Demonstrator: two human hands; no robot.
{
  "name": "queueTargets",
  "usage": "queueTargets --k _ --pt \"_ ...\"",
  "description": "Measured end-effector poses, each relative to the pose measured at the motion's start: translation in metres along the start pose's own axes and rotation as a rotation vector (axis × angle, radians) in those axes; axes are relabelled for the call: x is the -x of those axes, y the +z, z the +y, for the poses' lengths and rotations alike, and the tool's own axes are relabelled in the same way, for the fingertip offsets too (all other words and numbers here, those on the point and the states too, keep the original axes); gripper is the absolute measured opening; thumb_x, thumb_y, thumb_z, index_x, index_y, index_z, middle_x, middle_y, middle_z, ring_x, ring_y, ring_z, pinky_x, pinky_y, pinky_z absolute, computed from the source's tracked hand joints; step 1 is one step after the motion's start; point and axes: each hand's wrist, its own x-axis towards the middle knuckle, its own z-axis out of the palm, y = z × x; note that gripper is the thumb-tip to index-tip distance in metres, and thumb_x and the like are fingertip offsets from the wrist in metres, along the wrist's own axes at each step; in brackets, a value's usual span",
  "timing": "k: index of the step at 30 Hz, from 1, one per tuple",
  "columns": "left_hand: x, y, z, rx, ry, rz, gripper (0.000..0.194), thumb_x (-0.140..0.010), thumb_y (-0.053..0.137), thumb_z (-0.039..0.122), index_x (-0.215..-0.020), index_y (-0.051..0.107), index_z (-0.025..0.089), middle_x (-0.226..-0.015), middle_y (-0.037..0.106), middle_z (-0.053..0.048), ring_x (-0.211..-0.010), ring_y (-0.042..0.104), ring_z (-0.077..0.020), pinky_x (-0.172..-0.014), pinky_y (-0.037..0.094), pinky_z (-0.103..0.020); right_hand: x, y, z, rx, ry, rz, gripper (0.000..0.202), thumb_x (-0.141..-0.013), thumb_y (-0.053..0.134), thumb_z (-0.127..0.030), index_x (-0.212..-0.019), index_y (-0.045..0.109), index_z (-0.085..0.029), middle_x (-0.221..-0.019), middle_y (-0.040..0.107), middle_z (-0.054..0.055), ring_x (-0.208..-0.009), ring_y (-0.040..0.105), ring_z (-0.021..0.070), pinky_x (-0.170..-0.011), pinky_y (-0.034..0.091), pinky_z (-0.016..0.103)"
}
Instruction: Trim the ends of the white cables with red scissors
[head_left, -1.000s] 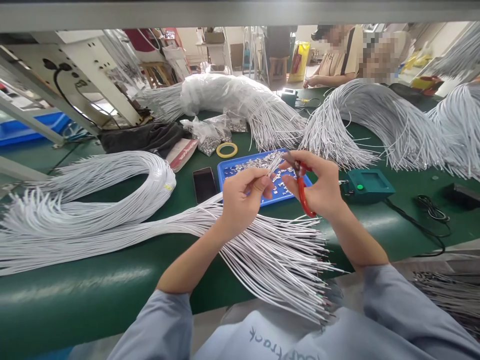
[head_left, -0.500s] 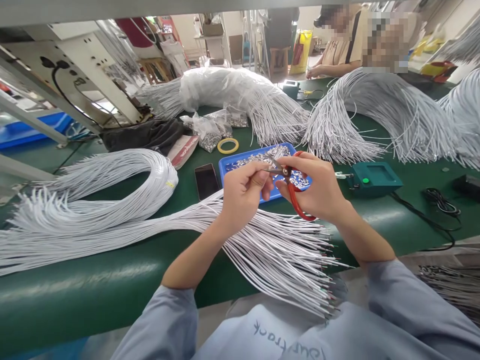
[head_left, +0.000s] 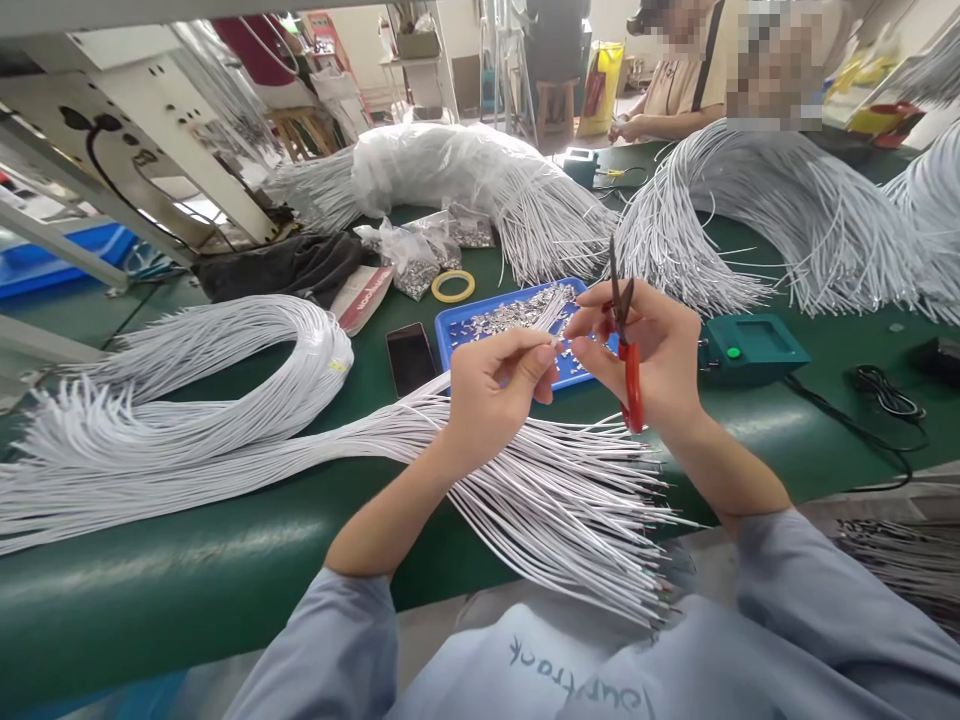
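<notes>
My left hand (head_left: 491, 395) is closed in a pinch on the tip of a white wire (head_left: 555, 340), most of which is hidden by the fingers. Around the red-handled scissors (head_left: 632, 390) my right hand (head_left: 667, 350) is closed, with the blades pointing up. Its thumb and forefinger reach close to the wire tip; whether they touch it I cannot tell. Behind both hands lies a blue tray (head_left: 444, 345) holding many small metal terminals (head_left: 499, 318) and some wire ends. Below them a fanned bundle of white wires (head_left: 555, 500) spreads over the green table (head_left: 247, 560).
A coiled wire bundle (head_left: 315, 350) lies left, near a phone (head_left: 411, 360) and yellow tape roll (head_left: 453, 286). Larger wire bundles (head_left: 795, 210) stand at the back. A green device (head_left: 757, 350) with a cable sits right. Across the table, a person (head_left: 667, 100) works.
The scissors have swung from lying across the left fingertips to upright in my right hand. My right thumb and forefinger have moved toward the wire tip.
</notes>
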Motion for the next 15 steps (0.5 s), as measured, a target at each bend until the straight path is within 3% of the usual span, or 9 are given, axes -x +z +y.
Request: queueTargets --k 3,15 --pt "0.0010 0.0021 -0.0006 -0.022 0.005 0.000 0.015 -0.089 0.060 0.026 -0.079 0.066 0.016 -0.061 0.061 0.002 -0.047 0.056 -0.0039 -0.043 0.046 -0.013 -0.0003 -0.0002 0.0000 -0.051 0.034 -0.025 0.025 -0.073 0.078 -0.036 -0.093 0.065 -0.028 -0.075 0.068 -0.003 -0.067 0.061 0.0119 -0.063 0.050 0.028" --pt "-0.0002 0.0056 -0.0038 -0.134 0.081 0.018 0.011 -0.085 0.064 0.021 -0.076 0.065 0.015 -0.060 0.061 0.002 -0.047 0.056 -0.0051 -0.045 0.047 -0.015 -0.0015 -0.0031 0.0002 -0.045 0.063 -0.041 0.027 -0.072 0.077 -0.041 -0.091 0.064 -0.027 -0.072 0.066 -0.004 -0.063 0.060 0.0113 -0.061 0.053 0.028"
